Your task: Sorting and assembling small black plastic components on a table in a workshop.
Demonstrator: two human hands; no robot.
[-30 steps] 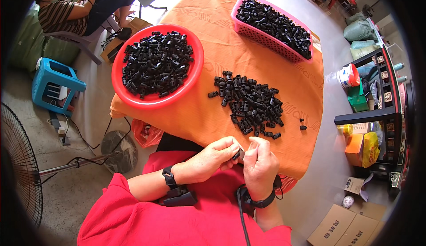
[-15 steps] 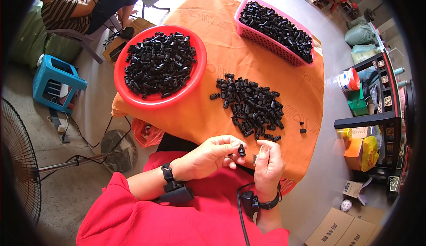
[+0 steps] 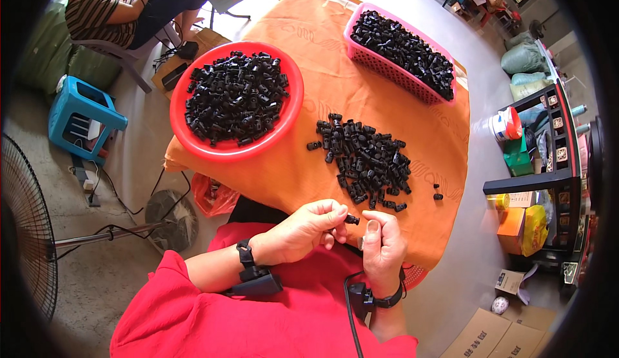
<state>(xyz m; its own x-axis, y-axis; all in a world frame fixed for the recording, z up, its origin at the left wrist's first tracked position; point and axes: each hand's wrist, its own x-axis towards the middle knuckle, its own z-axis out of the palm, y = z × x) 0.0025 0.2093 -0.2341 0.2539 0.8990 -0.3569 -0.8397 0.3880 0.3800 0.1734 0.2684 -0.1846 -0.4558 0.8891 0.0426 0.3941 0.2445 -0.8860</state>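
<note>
Between the thumb and forefinger of my left hand (image 3: 300, 232) is a small black cord lock (image 3: 352, 219), lying roughly sideways. Close on its right, my right hand (image 3: 385, 251) is closed, thumb pressed toward the curled fingers. A small pale glint shows by those fingers, too small to name. Both hands are at the near edge of the orange tablecloth (image 3: 277, 187). Just beyond them lies a loose pile of black cord locks (image 3: 371, 158). Two small black pieces (image 3: 438, 195) sit apart to the right of it.
A red basin (image 3: 294, 97) heaped with black cord locks stands at left, and a pink basket (image 3: 393, 77) full of them at far right. A fan (image 3: 29, 229), blue stool (image 3: 84, 116) and seated person (image 3: 109, 16) are leftward. A dark shelf frame (image 3: 529, 184) and cartons (image 3: 496, 332) are right.
The cord lock in my left hand has turned from upright to lying sideways. My right hand has shifted slightly left, its thumb lower. The view has tilted a little.
</note>
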